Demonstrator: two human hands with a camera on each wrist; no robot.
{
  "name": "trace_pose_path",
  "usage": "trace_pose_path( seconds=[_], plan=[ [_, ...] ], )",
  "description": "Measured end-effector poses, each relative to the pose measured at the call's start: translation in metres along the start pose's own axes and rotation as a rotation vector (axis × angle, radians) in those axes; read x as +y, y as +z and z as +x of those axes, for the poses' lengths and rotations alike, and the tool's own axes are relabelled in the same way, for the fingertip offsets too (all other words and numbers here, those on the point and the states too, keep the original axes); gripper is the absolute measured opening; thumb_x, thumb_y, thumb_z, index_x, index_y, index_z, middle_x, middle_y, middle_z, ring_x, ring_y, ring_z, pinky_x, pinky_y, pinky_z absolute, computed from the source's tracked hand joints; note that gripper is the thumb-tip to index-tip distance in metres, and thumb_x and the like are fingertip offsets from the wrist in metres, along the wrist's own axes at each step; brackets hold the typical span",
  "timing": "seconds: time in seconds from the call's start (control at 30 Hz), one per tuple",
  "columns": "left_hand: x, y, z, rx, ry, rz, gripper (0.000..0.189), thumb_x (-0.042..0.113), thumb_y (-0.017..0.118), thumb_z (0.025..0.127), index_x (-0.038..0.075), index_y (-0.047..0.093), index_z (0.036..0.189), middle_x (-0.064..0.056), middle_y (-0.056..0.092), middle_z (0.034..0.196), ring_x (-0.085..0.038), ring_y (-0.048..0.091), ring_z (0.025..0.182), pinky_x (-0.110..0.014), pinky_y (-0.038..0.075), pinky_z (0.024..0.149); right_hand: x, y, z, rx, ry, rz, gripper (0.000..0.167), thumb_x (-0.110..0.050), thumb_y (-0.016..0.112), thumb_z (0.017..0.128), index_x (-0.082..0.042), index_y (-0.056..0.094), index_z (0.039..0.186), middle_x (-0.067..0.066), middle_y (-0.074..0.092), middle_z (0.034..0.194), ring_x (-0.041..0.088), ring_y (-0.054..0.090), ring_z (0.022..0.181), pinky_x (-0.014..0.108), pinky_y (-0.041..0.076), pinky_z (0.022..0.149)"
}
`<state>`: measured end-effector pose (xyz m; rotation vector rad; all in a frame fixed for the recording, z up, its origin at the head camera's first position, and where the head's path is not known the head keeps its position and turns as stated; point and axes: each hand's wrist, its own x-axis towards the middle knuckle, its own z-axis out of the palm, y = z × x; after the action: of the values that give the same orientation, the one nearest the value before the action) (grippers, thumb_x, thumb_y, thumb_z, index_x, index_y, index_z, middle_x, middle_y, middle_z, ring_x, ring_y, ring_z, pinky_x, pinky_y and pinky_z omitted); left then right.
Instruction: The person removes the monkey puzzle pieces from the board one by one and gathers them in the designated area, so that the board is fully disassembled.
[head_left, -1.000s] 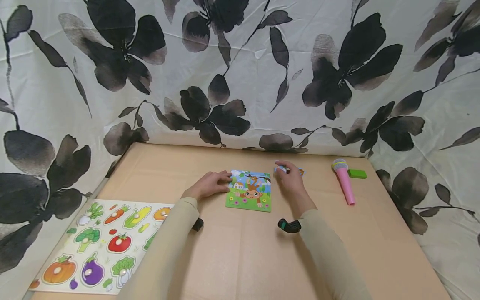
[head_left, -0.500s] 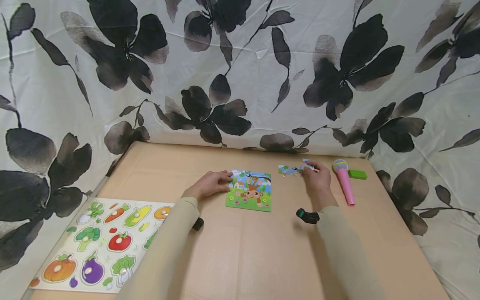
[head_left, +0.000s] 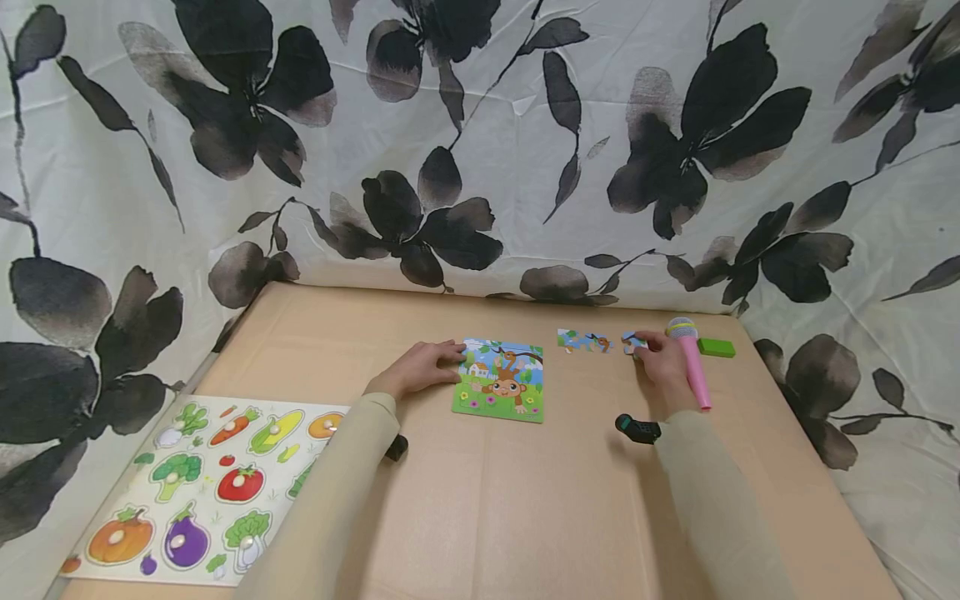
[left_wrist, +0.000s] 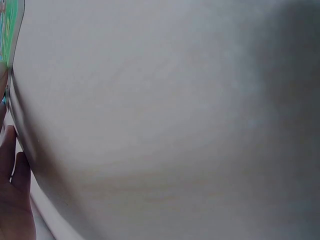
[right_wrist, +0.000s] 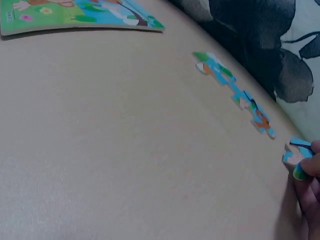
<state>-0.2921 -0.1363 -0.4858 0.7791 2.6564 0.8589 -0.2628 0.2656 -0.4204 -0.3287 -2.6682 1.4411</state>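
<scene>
A square puzzle board [head_left: 501, 380] with a monkey picture lies mid-table. My left hand [head_left: 417, 369] rests at its left side, fingertips touching the upper left edge; the left wrist view shows only part of the hand [left_wrist: 14, 190] and the board's rim [left_wrist: 9, 35]. To the right, my right hand [head_left: 664, 367] pinches a jigsaw piece [head_left: 632, 340] of blue, green and tan between thumb and finger. In the right wrist view this piece [right_wrist: 297, 154] is just past the end of a joined strip of jigsaw pieces [right_wrist: 235, 92], with a small gap between.
A pink toy microphone [head_left: 693, 371] lies directly beside my right hand, partly behind it. Beyond it sits a green block [head_left: 717, 347]. A vegetable knob puzzle [head_left: 206, 475] covers the table's left front. Floral cloth [head_left: 480, 150] hangs behind the table [head_left: 510, 517].
My right hand has moved right, away from the joined strip, which came into view. It carried the jigsaw piece and set it lower beside the strip. My left hand has stayed put.
</scene>
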Motion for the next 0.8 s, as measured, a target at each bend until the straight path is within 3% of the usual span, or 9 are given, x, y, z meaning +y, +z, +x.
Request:
trace_pose_path(
  seconds=[0.03, 0.07, 0.13, 0.2, 0.3, 0.43, 0.63, 0.8],
  plan=[
    [0.0, 0.0, 0.0, 0.002, 0.003, 0.003, 0.047, 0.026, 0.071, 0.09, 0.006, 0.062, 0.132, -0.004, 0.047, 0.148, -0.023, 0.032, 0.143, -0.044, 0.024, 0.117, -0.018, -0.001, -0.014, 0.0, 0.032, -0.041, 0.023, -0.003, 0.055, 0.094, 0.005, 0.065, 0.113, 0.013, 0.066, 0.102, 0.032, 0.054, 0.1, 0.023, 0.045, 0.079],
    [-0.001, 0.0, 0.0, 0.004, 0.006, 0.006, 0.047, 0.026, 0.071, 0.09, 0.006, 0.062, 0.132, -0.004, 0.047, 0.148, -0.023, 0.032, 0.143, -0.044, 0.024, 0.117, -0.022, -0.002, -0.018, -0.013, 0.04, -0.057, 0.025, -0.004, 0.054, 0.096, 0.007, 0.063, 0.117, 0.018, 0.065, 0.107, 0.035, 0.053, 0.104, 0.022, 0.043, 0.078],
    [-0.001, 0.0, 0.0, 0.007, 0.01, 0.007, 0.047, 0.026, 0.071, 0.09, 0.007, 0.062, 0.132, -0.004, 0.048, 0.148, -0.023, 0.033, 0.143, -0.044, 0.025, 0.117, 0.01, 0.003, 0.002, -0.028, 0.013, -0.048, 0.034, -0.01, 0.056, 0.097, 0.009, 0.058, 0.126, 0.027, 0.06, 0.12, 0.04, 0.051, 0.106, 0.021, 0.044, 0.077],
    [-0.002, 0.0, 0.0, 0.009, 0.013, 0.009, 0.047, 0.026, 0.071, 0.09, 0.007, 0.062, 0.132, -0.004, 0.048, 0.148, -0.023, 0.033, 0.143, -0.044, 0.025, 0.117, 0.039, 0.01, 0.024, -0.01, 0.028, -0.061, 0.036, -0.01, 0.057, 0.097, 0.008, 0.057, 0.128, 0.028, 0.057, 0.123, 0.037, 0.051, 0.106, 0.023, 0.043, 0.076],
    [-0.002, 0.0, 0.001, 0.011, 0.018, 0.013, 0.047, 0.026, 0.071, 0.09, 0.007, 0.062, 0.132, -0.004, 0.048, 0.148, -0.023, 0.033, 0.143, -0.044, 0.025, 0.117, 0.076, 0.017, 0.051, 0.025, -0.016, -0.084, 0.035, -0.012, 0.062, 0.094, 0.005, 0.061, 0.124, 0.026, 0.059, 0.118, 0.034, 0.053, 0.101, 0.031, 0.045, 0.077],
    [-0.002, 0.001, 0.001, 0.01, 0.014, 0.01, 0.047, 0.026, 0.071, 0.091, 0.007, 0.062, 0.132, -0.004, 0.047, 0.148, -0.023, 0.033, 0.143, -0.044, 0.025, 0.117, 0.082, 0.02, 0.053, 0.059, -0.025, -0.115, 0.032, -0.01, 0.062, 0.094, 0.004, 0.063, 0.123, 0.024, 0.06, 0.116, 0.031, 0.052, 0.101, 0.033, 0.042, 0.081],
    [0.0, 0.001, 0.0, 0.011, 0.011, 0.0, 0.046, 0.025, 0.07, 0.091, 0.005, 0.062, 0.132, -0.005, 0.047, 0.148, -0.024, 0.032, 0.143, -0.044, 0.024, 0.117, 0.085, 0.021, 0.053, 0.044, -0.054, -0.149, 0.03, -0.01, 0.06, 0.095, 0.004, 0.064, 0.122, 0.024, 0.058, 0.115, 0.031, 0.05, 0.102, 0.037, 0.041, 0.086],
    [0.0, 0.0, -0.001, 0.009, 0.014, 0.0, 0.046, 0.025, 0.07, 0.091, 0.006, 0.062, 0.133, -0.005, 0.047, 0.148, -0.024, 0.032, 0.143, -0.044, 0.024, 0.117, 0.085, 0.023, 0.053, 0.053, -0.068, -0.176, 0.03, -0.011, 0.061, 0.094, 0.003, 0.066, 0.12, 0.024, 0.06, 0.112, 0.032, 0.052, 0.098, 0.037, 0.041, 0.083]
  ],
)
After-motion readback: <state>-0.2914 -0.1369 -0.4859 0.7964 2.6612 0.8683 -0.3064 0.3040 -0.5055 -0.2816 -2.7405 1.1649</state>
